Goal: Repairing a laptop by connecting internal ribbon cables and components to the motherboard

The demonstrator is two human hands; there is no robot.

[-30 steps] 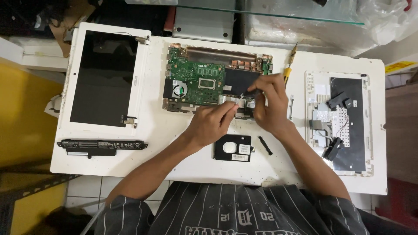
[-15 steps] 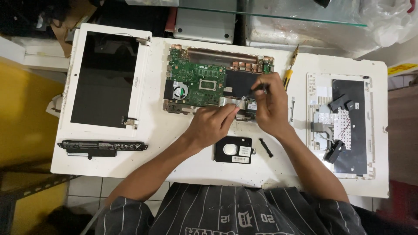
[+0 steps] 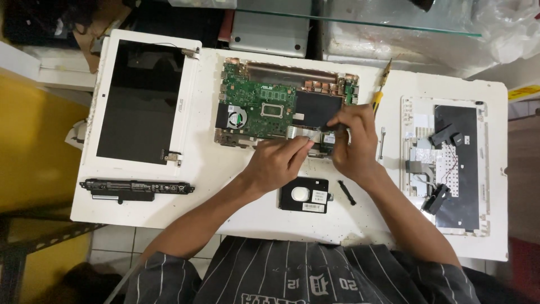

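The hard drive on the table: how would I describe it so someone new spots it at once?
Start at the white table, near its front edge. Just below the left hand lies the hard drive, a flat black square. Its round silver centre and white label distinguish it from the thin black strip beside it.

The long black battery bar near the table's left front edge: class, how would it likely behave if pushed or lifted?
The long black battery bar looks rigid and flat-lying, so it would probably slide, not roll. Being long and narrow, it may pivot if pushed at one end.
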